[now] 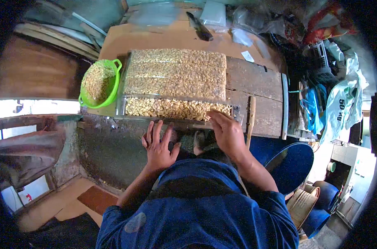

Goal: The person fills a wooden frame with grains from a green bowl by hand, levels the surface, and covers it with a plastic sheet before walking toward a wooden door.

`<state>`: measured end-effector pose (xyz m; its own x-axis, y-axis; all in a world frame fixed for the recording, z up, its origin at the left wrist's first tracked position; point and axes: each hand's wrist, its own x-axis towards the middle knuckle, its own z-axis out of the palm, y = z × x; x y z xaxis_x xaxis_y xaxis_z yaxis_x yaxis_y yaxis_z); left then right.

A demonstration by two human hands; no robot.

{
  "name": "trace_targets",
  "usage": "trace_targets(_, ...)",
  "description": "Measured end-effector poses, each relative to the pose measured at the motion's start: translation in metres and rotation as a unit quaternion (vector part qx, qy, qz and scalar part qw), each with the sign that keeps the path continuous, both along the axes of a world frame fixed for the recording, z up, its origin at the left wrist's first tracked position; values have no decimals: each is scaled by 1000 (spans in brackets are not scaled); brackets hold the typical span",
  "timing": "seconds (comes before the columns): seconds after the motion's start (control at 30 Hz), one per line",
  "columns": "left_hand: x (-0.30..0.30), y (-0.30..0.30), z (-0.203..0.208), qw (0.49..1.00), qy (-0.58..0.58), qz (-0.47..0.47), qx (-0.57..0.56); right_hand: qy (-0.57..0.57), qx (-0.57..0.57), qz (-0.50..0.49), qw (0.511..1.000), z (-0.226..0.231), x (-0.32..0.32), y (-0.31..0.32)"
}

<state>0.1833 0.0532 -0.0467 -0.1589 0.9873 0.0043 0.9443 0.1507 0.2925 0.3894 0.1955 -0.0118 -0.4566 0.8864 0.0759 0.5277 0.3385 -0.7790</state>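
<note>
A flat slab of peanut brittle (176, 74) lies on a wooden table (254, 83), scored into long strips. The nearest strip (172, 108) sits inside a metal frame (121, 106) at the table's front edge. My right hand (226, 132) rests palm down on the right end of that strip and the frame, fingers together. My left hand (158, 143) hovers just below the frame's front edge with its fingers spread, holding nothing.
A green basket (99, 83) of peanuts stands at the slab's left. A wooden stick (251, 118) lies by the frame's right end. A knife (200, 27) and plastic bags (215, 14) sit at the back. Blue stools (292, 162) and bags crowd the right.
</note>
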Motion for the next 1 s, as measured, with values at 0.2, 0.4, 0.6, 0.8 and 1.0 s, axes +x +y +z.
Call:
trace_targets(0.2, -1, -1, 4, 1000, -4, 11, -2, -23, -59, -14, 998, 4, 7, 1)
trace_targets(0.4, -2, 2, 8, 1000, 7, 12, 16, -31, -19, 43, 998, -9, 0, 4)
trace_targets(0.6, 1, 1, 10, 1000, 3, 27, 15, -30, 21, 53, 998, -14, 2, 8)
trace_targets(0.8, 0, 0, 10, 999, 5, 39, 12, -74, 75, 145, 984, -21, 7, 7)
trace_targets(1.0, -11, -3, 8, 999, -7, 51, 2, 14, 28, 49, 998, -6, -6, 8)
